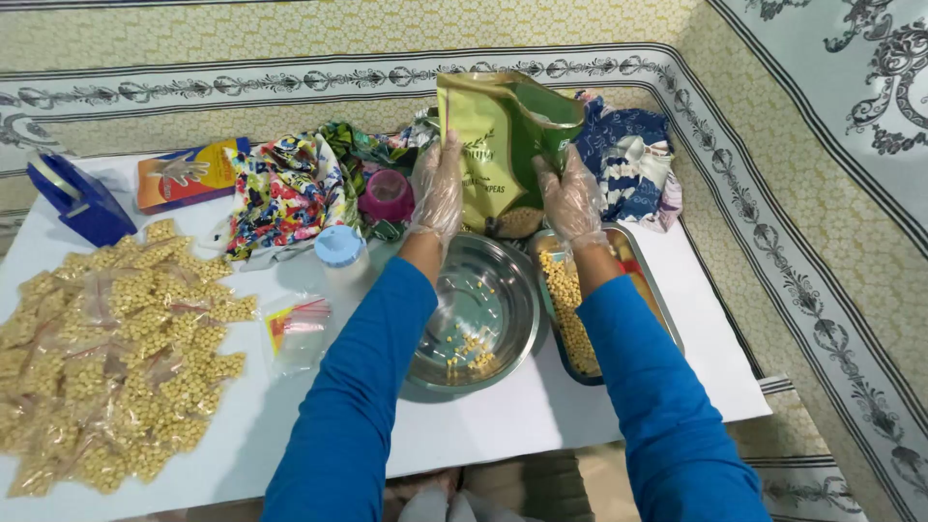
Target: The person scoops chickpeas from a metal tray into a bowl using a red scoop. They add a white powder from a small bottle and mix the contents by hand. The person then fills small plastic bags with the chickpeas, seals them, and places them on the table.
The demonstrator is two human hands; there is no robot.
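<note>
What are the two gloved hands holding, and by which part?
Both hold the green pouch: left hand on its left side, right hand on its right side, above the steel bowl.

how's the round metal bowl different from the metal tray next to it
The round metal bowl is circular and deep; the metal tray is oblong and shallower. The bowl holds only a few scattered chickpeas on its bottom, while the tray carries a thick strip of them along one side. The bowl sits under the green pouch held by the left hand and right hand; the tray lies off to the right. Both are shiny steel.
</note>
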